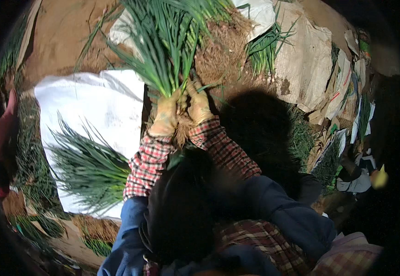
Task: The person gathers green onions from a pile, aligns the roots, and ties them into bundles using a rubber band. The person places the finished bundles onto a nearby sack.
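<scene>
Both of my hands wear yellowish work gloves and meet around the lower stalks of a bunch of spring onions (165,53). My left hand (165,115) is closed on the bunch from the left. On its right side, my right hand (197,101) is closed against the same stalks, its fingers partly hidden. The green leaves fan out away from me, and brownish roots (183,131) hang down between my wrists. Another bunch of spring onions (89,168) lies on a white sheet (92,94) beside my left forearm, its root end hidden behind my sleeve.
Beyond my right hand lies a heap of spring onions with tangled roots (220,48). A smaller bunch (265,53) rests beside a beige sack (303,64). More spring onions (34,156) line the far left. A dark shadow covers the ground at right.
</scene>
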{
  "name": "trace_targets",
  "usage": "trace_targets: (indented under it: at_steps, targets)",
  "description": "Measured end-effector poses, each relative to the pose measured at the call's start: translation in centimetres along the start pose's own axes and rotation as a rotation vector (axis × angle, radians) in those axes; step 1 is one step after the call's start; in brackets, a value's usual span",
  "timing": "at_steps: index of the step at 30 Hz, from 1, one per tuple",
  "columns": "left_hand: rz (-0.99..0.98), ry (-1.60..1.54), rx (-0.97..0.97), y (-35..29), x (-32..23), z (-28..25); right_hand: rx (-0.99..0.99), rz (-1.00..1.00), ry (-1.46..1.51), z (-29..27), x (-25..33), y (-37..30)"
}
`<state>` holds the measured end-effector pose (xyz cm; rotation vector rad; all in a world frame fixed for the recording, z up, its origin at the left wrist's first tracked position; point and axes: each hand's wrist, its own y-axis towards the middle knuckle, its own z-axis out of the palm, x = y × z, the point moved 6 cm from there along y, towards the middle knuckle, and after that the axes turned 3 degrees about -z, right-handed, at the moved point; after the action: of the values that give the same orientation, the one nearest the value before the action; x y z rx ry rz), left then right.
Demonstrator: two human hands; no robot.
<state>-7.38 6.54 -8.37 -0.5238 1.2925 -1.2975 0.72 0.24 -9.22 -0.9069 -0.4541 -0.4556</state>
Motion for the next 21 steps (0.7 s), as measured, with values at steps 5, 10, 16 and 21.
trace_targets:
  at_steps: [5, 10, 16, 21]
  targets:
    - [0.153, 0.003, 0.088, 1.1, 0.6, 0.8, -0.175, -0.161, 0.085, -0.8, 0.3, -1.2]
    - [0.027, -0.089, 0.046, 1.1, 0.5, -1.5, -0.174, -0.567, -0.167, 0.5, 2.3, -3.6]
    - [0.028, 0.067, 0.19, 1.8, -2.3, -3.8, 0.154, -0.618, -0.638, 1.4, 5.5, -4.9]
    - [0.218, 0.109, 0.082, -3.0, -2.3, -5.4, 0.567, -0.954, -1.68, 5.9, -1.6, -1.3]
